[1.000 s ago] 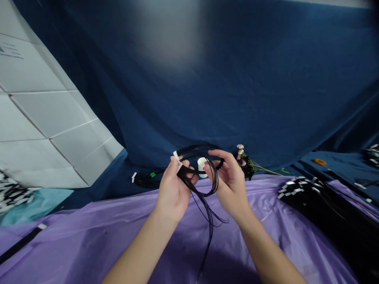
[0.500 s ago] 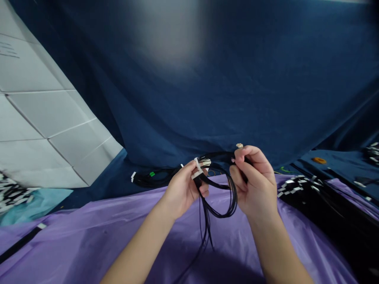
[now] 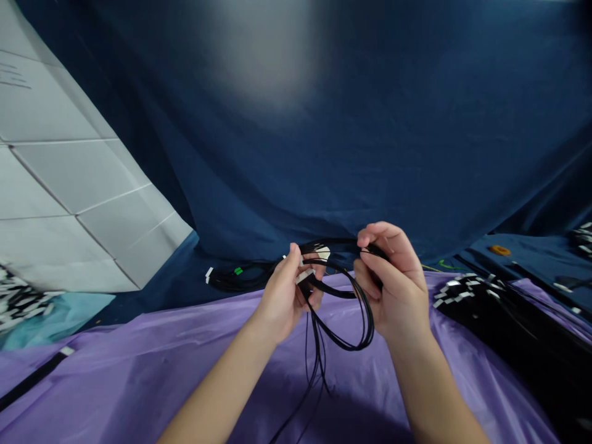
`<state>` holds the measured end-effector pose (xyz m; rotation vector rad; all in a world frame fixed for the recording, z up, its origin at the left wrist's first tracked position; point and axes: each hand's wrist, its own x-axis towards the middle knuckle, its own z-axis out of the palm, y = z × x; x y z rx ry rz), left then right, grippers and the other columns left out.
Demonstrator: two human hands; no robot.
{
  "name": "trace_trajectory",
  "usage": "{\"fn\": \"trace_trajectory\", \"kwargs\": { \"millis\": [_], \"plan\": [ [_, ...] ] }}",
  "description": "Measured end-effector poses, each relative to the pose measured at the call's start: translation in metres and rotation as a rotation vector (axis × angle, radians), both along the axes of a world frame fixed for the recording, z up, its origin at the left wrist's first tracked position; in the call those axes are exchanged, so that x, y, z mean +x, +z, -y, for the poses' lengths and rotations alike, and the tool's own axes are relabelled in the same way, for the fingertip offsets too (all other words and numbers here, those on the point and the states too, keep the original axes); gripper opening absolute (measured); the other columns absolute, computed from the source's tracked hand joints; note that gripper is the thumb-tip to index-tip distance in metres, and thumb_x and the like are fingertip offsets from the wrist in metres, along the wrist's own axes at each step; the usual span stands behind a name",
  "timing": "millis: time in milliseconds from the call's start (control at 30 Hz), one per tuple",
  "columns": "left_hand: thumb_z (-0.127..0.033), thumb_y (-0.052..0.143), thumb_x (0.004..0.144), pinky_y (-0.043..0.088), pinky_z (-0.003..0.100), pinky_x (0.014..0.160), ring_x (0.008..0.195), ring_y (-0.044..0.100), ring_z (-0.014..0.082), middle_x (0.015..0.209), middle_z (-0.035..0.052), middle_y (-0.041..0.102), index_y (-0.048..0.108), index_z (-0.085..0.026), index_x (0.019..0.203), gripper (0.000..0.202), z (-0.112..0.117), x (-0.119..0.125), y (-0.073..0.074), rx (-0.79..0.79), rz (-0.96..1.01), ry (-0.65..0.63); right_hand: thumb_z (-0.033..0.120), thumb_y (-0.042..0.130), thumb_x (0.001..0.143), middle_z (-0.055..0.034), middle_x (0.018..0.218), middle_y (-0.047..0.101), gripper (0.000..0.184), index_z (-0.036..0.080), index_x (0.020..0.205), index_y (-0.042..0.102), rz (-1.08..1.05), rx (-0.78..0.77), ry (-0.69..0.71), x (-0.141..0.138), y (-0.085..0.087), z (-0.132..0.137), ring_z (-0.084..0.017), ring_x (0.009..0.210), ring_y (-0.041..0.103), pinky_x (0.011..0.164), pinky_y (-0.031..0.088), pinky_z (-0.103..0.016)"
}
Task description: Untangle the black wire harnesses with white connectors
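Observation:
Both of my hands hold one bundle of thin black cables above a purple plastic sheet. My left hand pinches the bundle where small white connectors sit. My right hand is closed round the upper part of the cable loop. The loop sags between the hands, and loose ends hang down toward the sheet.
A dark blue cloth hangs behind. More black cables with a green tag lie behind my left hand. A heap of black cables with white connectors lies at the right. White panels stand at the left, and an orange ring lies far right.
My right hand has closed round the cable loop and both hands have shifted right. The loop has dropped lower, and a white cup and small flowers behind are now hidden.

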<state>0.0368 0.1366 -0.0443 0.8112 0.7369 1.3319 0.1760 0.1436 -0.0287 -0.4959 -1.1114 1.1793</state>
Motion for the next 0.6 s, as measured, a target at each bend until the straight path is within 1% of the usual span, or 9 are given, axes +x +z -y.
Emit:
{"fn": "trace_trajectory", "kwargs": {
  "millis": [67,133,233,367,433,500,600],
  "plan": [
    [-0.056,0.049,0.089,0.029,0.018,0.037,0.036,0.042,0.0046,0.068,-0.0013,0.052,0.062,-0.014,0.082,0.044,0.000,0.000,0.000,0.017,0.043,0.006,0.014,0.055,0.078,0.0030,0.105,0.050,0.033,0.031,0.106,0.052,0.027,0.012,-0.036,0.001,0.000,-0.002,0.001,0.040,0.032,0.031,0.024,-0.017],
    [-0.055,0.047,0.091,0.032,0.019,0.037,0.035,0.043,0.0046,0.069,-0.0009,0.053,0.063,-0.014,0.084,0.045,0.000,-0.001,0.001,0.010,0.080,0.000,0.017,0.056,0.078,0.0022,0.111,0.050,0.036,0.033,0.110,0.050,0.082,0.022,-0.044,0.004,-0.001,-0.004,0.000,0.043,0.035,0.032,0.029,-0.017],
    [-0.054,0.042,0.093,0.033,0.020,0.036,0.034,0.045,0.0051,0.071,0.0003,0.055,0.064,-0.013,0.083,0.048,0.000,-0.003,0.004,-0.029,0.106,0.002,0.020,0.062,0.078,0.0014,0.110,0.050,0.039,0.033,0.113,0.049,0.141,0.046,-0.013,0.011,-0.002,-0.008,-0.001,0.047,0.039,0.036,0.039,-0.017],
    [-0.053,0.042,0.093,0.035,0.021,0.036,0.034,0.045,0.0054,0.076,0.0013,0.059,0.063,-0.015,0.084,0.045,0.000,-0.004,0.007,-0.105,0.153,0.016,0.019,0.076,0.070,0.0010,0.105,0.050,0.049,0.031,0.112,0.054,0.201,0.069,0.071,0.024,-0.002,-0.011,-0.004,0.056,0.049,0.051,0.053,-0.022],
    [-0.052,0.043,0.094,0.036,0.021,0.036,0.035,0.046,0.0058,0.075,0.0011,0.060,0.062,-0.016,0.084,0.042,-0.001,-0.004,0.009,-0.141,0.191,0.011,0.015,0.079,0.067,0.0017,0.098,0.052,0.052,0.030,0.111,0.056,0.209,0.077,0.123,0.028,-0.001,-0.012,-0.006,0.060,0.051,0.056,0.054,-0.023],
    [-0.050,0.043,0.094,0.037,0.021,0.036,0.035,0.046,0.0062,0.073,0.0003,0.059,0.061,-0.016,0.085,0.039,-0.001,-0.004,0.011,-0.169,0.231,0.009,0.012,0.079,0.065,0.0022,0.093,0.054,0.053,0.029,0.110,0.057,0.198,0.074,0.167,0.030,-0.001,-0.013,-0.006,0.063,0.052,0.058,0.053,-0.021],
    [-0.049,0.044,0.094,0.036,0.021,0.036,0.036,0.044,0.0062,0.070,-0.0013,0.057,0.060,-0.017,0.087,0.037,-0.002,-0.006,0.013,-0.174,0.284,-0.017,0.010,0.079,0.065,0.0022,0.092,0.057,0.057,0.030,0.113,0.056,0.192,0.069,0.208,0.030,-0.002,-0.014,-0.007,0.067,0.054,0.062,0.053,-0.022]
  ]
}}
